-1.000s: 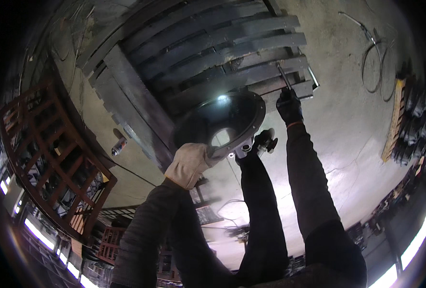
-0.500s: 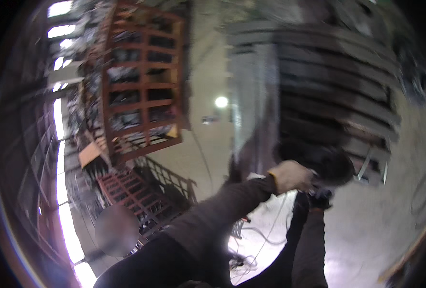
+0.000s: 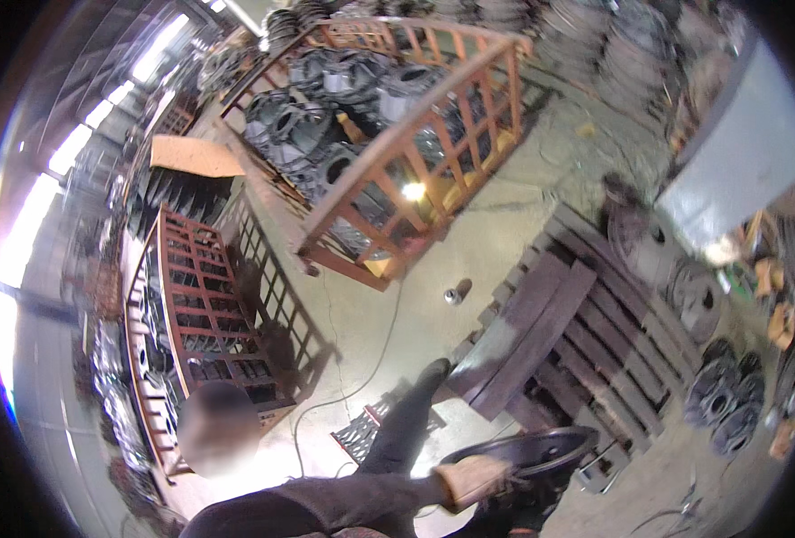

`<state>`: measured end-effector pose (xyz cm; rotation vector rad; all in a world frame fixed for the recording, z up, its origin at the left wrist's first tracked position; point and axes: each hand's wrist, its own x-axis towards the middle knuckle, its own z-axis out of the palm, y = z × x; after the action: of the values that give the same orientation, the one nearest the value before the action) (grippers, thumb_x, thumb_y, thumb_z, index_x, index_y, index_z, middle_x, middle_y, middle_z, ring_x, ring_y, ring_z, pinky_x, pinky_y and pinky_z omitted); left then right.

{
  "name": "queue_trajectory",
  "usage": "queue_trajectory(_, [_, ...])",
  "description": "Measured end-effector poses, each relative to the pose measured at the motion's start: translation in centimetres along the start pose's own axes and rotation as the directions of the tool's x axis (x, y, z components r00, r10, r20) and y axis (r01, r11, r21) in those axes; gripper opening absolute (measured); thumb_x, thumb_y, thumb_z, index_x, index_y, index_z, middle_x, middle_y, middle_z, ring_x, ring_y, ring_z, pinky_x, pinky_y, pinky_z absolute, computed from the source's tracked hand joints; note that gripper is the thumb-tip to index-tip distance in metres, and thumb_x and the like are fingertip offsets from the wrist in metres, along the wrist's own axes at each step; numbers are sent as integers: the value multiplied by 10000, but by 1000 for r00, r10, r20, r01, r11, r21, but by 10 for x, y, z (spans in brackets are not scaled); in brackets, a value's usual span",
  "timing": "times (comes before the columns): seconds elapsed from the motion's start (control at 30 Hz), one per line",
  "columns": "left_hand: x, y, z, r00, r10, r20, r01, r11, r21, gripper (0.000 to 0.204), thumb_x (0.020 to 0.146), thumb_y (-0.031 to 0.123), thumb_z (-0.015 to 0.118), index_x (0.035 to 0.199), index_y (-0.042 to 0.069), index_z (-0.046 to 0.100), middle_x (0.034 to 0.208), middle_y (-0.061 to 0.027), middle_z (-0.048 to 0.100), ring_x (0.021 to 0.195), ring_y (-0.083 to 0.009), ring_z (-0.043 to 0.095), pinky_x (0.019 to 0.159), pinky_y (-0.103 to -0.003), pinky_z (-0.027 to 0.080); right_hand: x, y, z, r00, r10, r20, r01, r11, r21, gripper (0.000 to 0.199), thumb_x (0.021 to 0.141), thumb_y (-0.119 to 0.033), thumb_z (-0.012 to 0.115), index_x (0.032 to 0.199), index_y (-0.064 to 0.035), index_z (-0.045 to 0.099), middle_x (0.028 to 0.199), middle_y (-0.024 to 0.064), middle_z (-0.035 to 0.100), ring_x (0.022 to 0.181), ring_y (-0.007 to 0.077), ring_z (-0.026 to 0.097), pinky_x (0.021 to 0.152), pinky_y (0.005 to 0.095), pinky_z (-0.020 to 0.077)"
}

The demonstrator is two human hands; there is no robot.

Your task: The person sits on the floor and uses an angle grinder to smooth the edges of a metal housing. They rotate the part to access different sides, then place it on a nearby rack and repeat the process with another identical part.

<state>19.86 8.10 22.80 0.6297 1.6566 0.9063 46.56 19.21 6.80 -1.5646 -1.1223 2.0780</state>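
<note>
My left hand [image 3: 476, 481], in a light work glove, grips the near left edge of a dark round metal part [image 3: 554, 447] with a raised rim. The part is held tilted in front of me, low in the picture. Dark shapes beneath it cover my right hand, so its fingers do not show. Just beyond the round part lies a dark slatted pallet [image 3: 595, 350], with a long flat plank [image 3: 532, 332] across its left side.
A rust-red crate [image 3: 362, 193] full of dark metal castings stands ahead. Another red crate [image 3: 202, 296] is on the left. Stacked round parts [image 3: 725, 394] sit right of the pallet. A small can [image 3: 452, 296] and a cable [image 3: 371, 368] lie on the floor.
My view has swung round, so crates and pallet appear turned and sharper. Both hands are lower in the picture, and the round part now shows its rim. The right hand has become hidden.
</note>
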Motion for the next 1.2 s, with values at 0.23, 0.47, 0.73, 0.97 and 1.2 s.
queue_trajectory(0.23, [-216,74,-128,990,-121,-66,52,773,-632,338,1080,106,553,1395,24,642,1174,-70,720,1004,-208,713,883,-337,566,-145,-137,231,775,-243,583,557,698,-450,467,933,-338,716,1322,-84,674,1296,116,692,1234,333,634,1106,522,459])
queue_trajectory(0.47, [-392,64,-288,927,-201,-316,11,858,-513,390,1114,302,577,1439,106,664,1210,-98,765,1104,-187,718,942,-337,563,-242,-197,445,344,-273,898,928,246,-280,464,755,-190,903,1174,-64,747,1120,98,765,1104,322,697,1052,483,505])
queue_trajectory(0.73, [-494,75,-366,528,-373,-763,91,918,-385,549,1018,487,734,1269,-1,750,1085,-142,816,971,-218,789,818,-303,593,-257,-187,616,2,-207,978,996,92,17,790,822,-115,787,1509,96,462,1193,243,718,1151,384,688,1103,454,512])
queue_trajectory(0.97, [-509,69,-470,551,-504,-666,-136,733,-667,535,1010,415,722,1337,-8,716,1161,-139,804,1049,-215,734,944,-331,540,-264,-184,745,297,69,952,-100,994,-40,425,1135,-169,460,1527,-7,491,1388,146,636,1234,263,661,1080,385,538])
queue_trajectory(1.2, [-449,11,-651,565,-474,-675,68,842,-535,654,917,513,773,1363,39,712,1256,-159,784,1198,-268,720,1037,-330,513,-241,-174,874,638,257,726,-423,905,52,408,1153,-415,489,1222,-64,686,902,21,644,902,211,642,861,351,547])
